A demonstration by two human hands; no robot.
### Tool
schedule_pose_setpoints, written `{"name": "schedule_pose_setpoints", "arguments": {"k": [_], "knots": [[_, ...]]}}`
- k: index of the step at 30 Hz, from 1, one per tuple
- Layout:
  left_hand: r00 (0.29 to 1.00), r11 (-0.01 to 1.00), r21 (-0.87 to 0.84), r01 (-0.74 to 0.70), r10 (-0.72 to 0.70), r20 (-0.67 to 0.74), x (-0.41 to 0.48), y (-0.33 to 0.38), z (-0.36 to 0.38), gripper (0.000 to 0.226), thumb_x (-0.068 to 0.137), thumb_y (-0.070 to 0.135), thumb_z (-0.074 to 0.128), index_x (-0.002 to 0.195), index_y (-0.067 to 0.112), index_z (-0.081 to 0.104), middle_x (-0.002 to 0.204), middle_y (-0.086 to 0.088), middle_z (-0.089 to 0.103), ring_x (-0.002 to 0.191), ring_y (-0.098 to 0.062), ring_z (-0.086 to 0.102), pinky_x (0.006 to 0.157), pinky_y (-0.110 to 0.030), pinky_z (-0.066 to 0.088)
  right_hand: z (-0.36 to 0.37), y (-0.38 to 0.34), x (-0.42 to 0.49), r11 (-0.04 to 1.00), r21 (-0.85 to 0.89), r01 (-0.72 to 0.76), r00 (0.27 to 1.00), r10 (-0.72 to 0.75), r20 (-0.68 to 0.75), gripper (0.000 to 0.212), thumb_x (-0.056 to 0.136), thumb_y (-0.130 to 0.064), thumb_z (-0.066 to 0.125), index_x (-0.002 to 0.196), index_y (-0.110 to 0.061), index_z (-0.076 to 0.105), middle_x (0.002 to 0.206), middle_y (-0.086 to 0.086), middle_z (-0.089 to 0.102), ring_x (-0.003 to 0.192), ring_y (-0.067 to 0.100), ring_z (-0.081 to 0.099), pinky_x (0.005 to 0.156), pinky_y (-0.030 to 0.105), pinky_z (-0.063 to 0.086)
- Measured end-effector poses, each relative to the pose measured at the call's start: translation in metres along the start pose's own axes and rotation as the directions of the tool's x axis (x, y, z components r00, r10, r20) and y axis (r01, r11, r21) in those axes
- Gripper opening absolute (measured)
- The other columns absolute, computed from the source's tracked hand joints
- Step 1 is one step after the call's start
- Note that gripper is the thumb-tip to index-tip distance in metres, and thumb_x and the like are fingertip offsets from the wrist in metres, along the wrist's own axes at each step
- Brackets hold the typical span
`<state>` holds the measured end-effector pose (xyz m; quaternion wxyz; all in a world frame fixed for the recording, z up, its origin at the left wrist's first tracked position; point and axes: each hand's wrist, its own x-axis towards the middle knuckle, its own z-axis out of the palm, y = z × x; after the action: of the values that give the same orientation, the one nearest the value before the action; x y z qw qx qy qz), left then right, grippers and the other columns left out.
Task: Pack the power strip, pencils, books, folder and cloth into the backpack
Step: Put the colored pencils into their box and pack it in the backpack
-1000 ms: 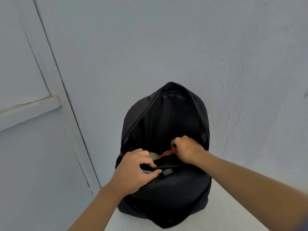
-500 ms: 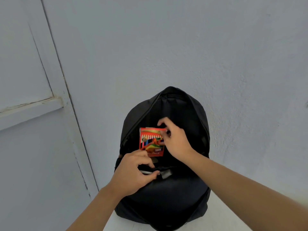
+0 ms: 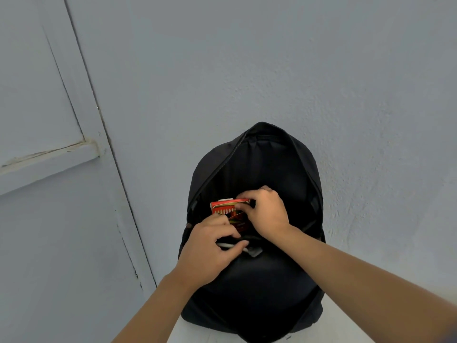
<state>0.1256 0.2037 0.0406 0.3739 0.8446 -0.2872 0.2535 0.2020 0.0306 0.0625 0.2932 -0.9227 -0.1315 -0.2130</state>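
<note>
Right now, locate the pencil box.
Head view, centre: the pencil box sits in the open backpack, pinched by the right hand, just above the left hand.

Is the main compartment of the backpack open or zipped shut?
Open. The backpack gapes at the top; the left hand grips its front edge and the right hand holds the pencil box in the opening.

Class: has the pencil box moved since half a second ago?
Yes. The pencil box has dropped lower, farther below the top edge of the backpack, going deeper into its opening.
</note>
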Motion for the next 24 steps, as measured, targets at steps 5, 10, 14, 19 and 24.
{"name": "schedule_pose_setpoints", "arguments": {"k": [5, 10, 14, 19, 24], "knots": [[0.989, 0.989, 0.149, 0.007, 0.016, -0.149, 0.008, -0.008, 0.002, 0.027, 0.085, 0.050, 0.069, 0.086, 0.025, 0.080, 0.084, 0.020, 0.064, 0.092, -0.006, 0.051, 0.082, -0.029, 0.045, -0.003, -0.007, 0.005, 0.983, -0.165, 0.074, 0.975, -0.037, 0.218, 0.031, 0.103, -0.031, 0.049, 0.130, -0.030, 0.064, 0.113, 0.007, 0.071, 0.106, 0.027, 0.064, 0.085, 0.042, 0.055], [0.978, 0.978, 0.209, 0.006, 0.038, -0.207, 0.021, -0.015, 0.014, 0.031, 0.088, 0.047, 0.064, 0.092, 0.021, 0.081, 0.087, 0.015, 0.067, 0.089, -0.011, 0.053, 0.078, -0.040, 0.049, -0.005, 0.008, 0.006, 0.993, 0.059, -0.102, 0.988, 0.094, 0.121, 0.015, 0.097, -0.030, 0.062, 0.103, -0.024, 0.073, 0.092, 0.002, 0.075, 0.084, 0.018, 0.069, 0.080, 0.038, 0.057], [0.963, 0.962, 0.266, -0.057, 0.123, -0.241, 0.039, -0.022, 0.024, 0.028, 0.090, 0.041, 0.065, 0.095, 0.019, 0.082, 0.086, 0.013, 0.069, 0.088, -0.013, 0.053, 0.076, -0.040, 0.045, -0.012, 0.020, 0.002, 0.955, 0.208, -0.212, 0.975, 0.191, 0.115, 0.008, 0.094, -0.029, 0.067, 0.095, -0.021, 0.070, 0.085, 0.002, 0.073, 0.080, 0.014, 0.068, 0.074, 0.028, 0.055], [0.944, 0.945, 0.261, -0.196, 0.254, -0.209, 0.060, -0.019, 0.044, 0.027, 0.092, 0.038, 0.065, 0.096, 0.018, 0.082, 0.086, 0.011, 0.070, 0.086, -0.012, 0.052, 0.078, -0.034, 0.042, -0.025, 0.035, -0.009, 0.935, 0.268, -0.232, 0.972, 0.236, 0.017, 0.007, 0.096, -0.025, 0.066, 0.096, -0.020, 0.071, 0.084, -0.002, 0.072, 0.079, 0.011, 0.067, 0.073, 0.024, 0.054], [0.973, 0.979, 0.184, -0.085, 0.122, -0.196, 0.085, -0.015, 0.061, 0.023, 0.088, 0.041, 0.072, 0.099, 0.024, 0.082, 0.086, 0.013, 0.067, 0.088, -0.013, 0.050, 0.078, -0.043, 0.046, -0.040, 0.044, 0.004, 0.971, 0.195, -0.139, 0.989, 0.147, -0.026, 0.012, 0.095, -0.014, 0.066, 0.098, -0.017, 0.077, 0.088, -0.005, 0.073, 0.080, 0.005, 0.066, 0.071, 0.006, 0.045]]}}
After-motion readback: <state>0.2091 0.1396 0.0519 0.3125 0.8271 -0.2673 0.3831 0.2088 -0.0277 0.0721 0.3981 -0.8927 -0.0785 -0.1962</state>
